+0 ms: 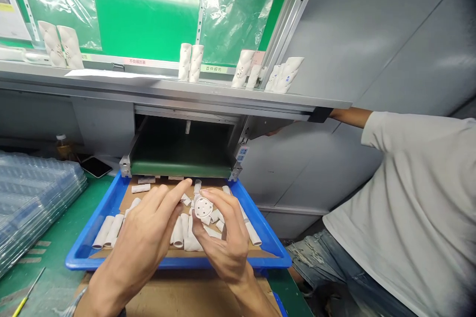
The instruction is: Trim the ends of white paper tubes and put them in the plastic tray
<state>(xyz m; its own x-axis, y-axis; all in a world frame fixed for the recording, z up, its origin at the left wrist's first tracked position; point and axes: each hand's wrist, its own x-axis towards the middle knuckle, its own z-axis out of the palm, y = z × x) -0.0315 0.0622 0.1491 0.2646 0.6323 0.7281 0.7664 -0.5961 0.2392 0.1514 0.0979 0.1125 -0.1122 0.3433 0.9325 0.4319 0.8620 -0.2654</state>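
Note:
My right hand [225, 237] pinches a white plastic tube [203, 208] between thumb and fingers. Its round end, pierced with several small holes, faces me. To the left of it is my left hand [147, 227], fingers stretched out towards the tube and its thumb mostly hidden. I see nothing held in that hand. Both hands are above a blue tray [256, 208] lined with cardboard. White tubes [178, 232] lie scattered in the tray, some of them covered by my hands.
Behind the tray, a green conveyor belt [182, 153] carries a small white tube. More white tubes [196, 64] stand on the metal shelf [148, 81]. Clear plastic trays [33, 198], a phone [95, 166] and a bottle [64, 146] are at left. A person in a white shirt [409, 198] is at right.

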